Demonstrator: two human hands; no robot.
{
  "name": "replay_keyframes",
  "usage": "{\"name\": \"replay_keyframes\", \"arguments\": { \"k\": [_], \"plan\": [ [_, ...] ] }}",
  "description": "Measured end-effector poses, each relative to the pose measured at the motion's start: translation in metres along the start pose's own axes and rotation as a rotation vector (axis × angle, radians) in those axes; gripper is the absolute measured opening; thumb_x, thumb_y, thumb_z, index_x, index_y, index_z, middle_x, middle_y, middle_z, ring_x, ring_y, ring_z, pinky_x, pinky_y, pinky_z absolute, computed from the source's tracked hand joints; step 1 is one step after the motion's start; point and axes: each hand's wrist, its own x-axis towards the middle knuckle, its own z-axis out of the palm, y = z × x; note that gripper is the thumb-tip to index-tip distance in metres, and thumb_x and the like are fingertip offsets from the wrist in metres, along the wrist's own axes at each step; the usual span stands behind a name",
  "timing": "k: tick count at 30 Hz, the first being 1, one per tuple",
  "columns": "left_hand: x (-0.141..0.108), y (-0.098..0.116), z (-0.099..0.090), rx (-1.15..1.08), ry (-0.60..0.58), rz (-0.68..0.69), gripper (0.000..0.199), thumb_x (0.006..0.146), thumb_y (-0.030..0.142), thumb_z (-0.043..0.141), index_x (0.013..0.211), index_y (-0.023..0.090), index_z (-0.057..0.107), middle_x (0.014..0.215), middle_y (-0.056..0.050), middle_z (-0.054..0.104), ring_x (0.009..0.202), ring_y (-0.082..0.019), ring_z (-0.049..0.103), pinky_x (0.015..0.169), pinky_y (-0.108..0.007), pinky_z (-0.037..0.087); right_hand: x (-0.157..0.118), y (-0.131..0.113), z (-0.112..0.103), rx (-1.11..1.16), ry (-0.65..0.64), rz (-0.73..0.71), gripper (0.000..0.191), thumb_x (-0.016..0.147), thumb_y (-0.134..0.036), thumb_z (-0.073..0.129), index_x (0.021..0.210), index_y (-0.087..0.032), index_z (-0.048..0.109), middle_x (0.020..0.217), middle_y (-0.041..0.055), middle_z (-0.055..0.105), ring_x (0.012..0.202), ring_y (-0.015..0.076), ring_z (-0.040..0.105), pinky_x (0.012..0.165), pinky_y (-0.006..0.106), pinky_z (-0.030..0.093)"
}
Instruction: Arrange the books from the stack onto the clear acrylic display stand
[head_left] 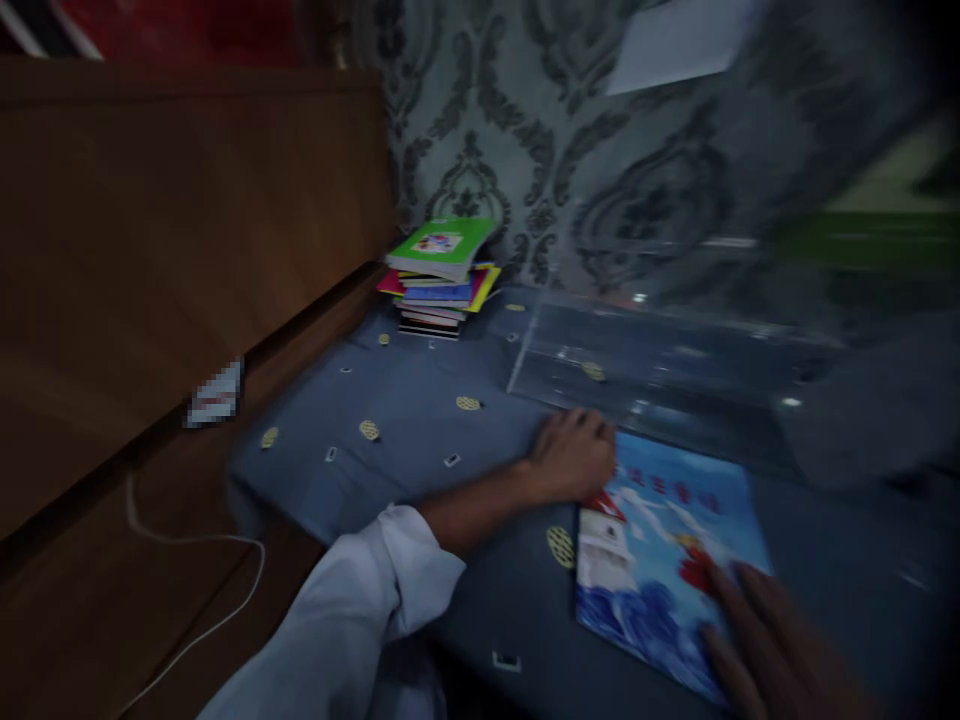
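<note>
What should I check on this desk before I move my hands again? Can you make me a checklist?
- Blue picture-cover book face up: ok, its red title shows.
- Left hand at the book: ok, by its upper left corner.
- Right hand pressing down: cannot tell; it's over the lower right part, but blurred.
- Tall stack of colourful books neat: not ok, the edges stick out unevenly.
- Clear, shiny plastic thing apart from the stack: ok, a gap shows.
- Anything inside the plastic thing: cannot tell, too dark and blurry.

Patterned cloth (405,400) under stacked books (442,280).
</note>
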Motion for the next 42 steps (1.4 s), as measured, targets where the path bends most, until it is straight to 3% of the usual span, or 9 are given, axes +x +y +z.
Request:
{"name": "replay_keyframes", "arguments": {
  "k": [3, 6, 16, 25, 29, 34, 38, 42],
  "plan": [
    [0.0, 0.002, -0.001, -0.002, -0.021, -0.017, 0.028, 0.1, 0.024, 0.047, 0.12, 0.009, 0.059, 0.12, -0.013, 0.06, 0.115, -0.025, 0.052, 0.097, -0.036, 0.043, -0.001, -0.012, -0.014, -0.086, -0.032, -0.006, 0.064, 0.101, -0.039, 0.032, 0.162, -0.026, 0.013, 0.157, 0.0166, 0.041, 0.14, 0.0377, 0.045, 0.104, 0.061, 0.049],
    [0.0, 0.004, 0.005, -0.018, -0.001, -0.069, 0.031, 0.102, 0.023, 0.043, 0.128, 0.012, 0.056, 0.124, -0.013, 0.059, 0.116, -0.025, 0.051, 0.1, -0.037, 0.042, 0.006, -0.022, -0.027, -0.07, -0.091, -0.011, 0.061, 0.103, -0.034, 0.035, 0.161, -0.022, 0.018, 0.157, 0.0183, 0.04, 0.144, 0.0345, 0.04, 0.109, 0.057, 0.046],
    [-0.003, 0.006, 0.006, 0.024, 0.064, -0.119, 0.033, 0.102, 0.026, 0.042, 0.13, 0.015, 0.058, 0.117, -0.012, 0.06, 0.111, -0.026, 0.053, 0.099, -0.037, 0.041, 0.008, -0.026, -0.043, 0.103, -0.193, 0.022, 0.058, 0.102, -0.035, 0.043, 0.157, -0.023, 0.029, 0.164, 0.017, 0.025, 0.152, 0.0333, 0.021, 0.116, 0.058, 0.036],
    [-0.004, 0.008, 0.003, -0.02, 0.135, -0.149, 0.034, 0.099, 0.027, 0.043, 0.125, 0.015, 0.061, 0.112, -0.014, 0.063, 0.109, -0.029, 0.055, 0.1, -0.044, 0.044, 0.012, -0.028, -0.054, 0.202, -0.225, -0.002, 0.06, 0.098, -0.037, 0.055, 0.153, -0.02, 0.038, 0.163, 0.0173, 0.029, 0.153, 0.0359, 0.015, 0.118, 0.06, 0.033],
    [0.003, 0.0, 0.001, -0.401, 0.193, -0.233, 0.028, 0.091, 0.027, 0.053, 0.114, 0.018, 0.066, 0.104, -0.009, 0.067, 0.105, -0.027, 0.06, 0.1, -0.044, 0.046, 0.012, -0.027, -0.059, 0.243, -0.22, -0.002, 0.062, 0.097, -0.036, 0.058, 0.154, -0.023, 0.037, 0.164, 0.0145, 0.028, 0.154, 0.0336, 0.015, 0.119, 0.058, 0.032],
    [0.004, 0.01, -0.006, -1.22, 0.245, -0.635, 0.034, 0.083, 0.021, 0.066, 0.116, 0.016, 0.062, 0.096, -0.003, 0.069, 0.079, -0.014, 0.069, 0.075, -0.025, 0.056, 0.015, -0.029, -0.067, 0.272, -0.245, 0.018, 0.065, 0.096, -0.037, 0.061, 0.154, -0.022, 0.037, 0.165, 0.0151, 0.025, 0.154, 0.0328, 0.015, 0.121, 0.056, 0.03],
    [-0.011, 0.035, -0.013, -1.59, 0.052, -0.793, 0.02, 0.085, 0.018, 0.069, 0.104, 0.011, 0.065, 0.087, -0.008, 0.074, 0.069, -0.016, 0.072, 0.068, -0.027, 0.06, 0.016, -0.031, -0.074, 0.272, -0.277, 0.051, 0.068, 0.096, -0.036, 0.061, 0.156, -0.02, 0.033, 0.165, 0.0174, 0.022, 0.154, 0.0326, 0.013, 0.121, 0.054, 0.03],
    [-0.026, 0.053, -0.025, -1.678, -0.03, -0.867, 0.01, 0.085, 0.016, 0.072, 0.091, 0.009, 0.068, 0.08, -0.008, 0.076, 0.062, -0.018, 0.072, 0.068, -0.03, 0.064, 0.012, -0.03, -0.076, 0.332, -0.273, 0.107, 0.08, 0.097, -0.038, 0.059, 0.161, -0.024, 0.013, 0.169, 0.0146, 0.007, 0.155, 0.0309, 0.006, 0.122, 0.051, 0.028]
  ]
}}
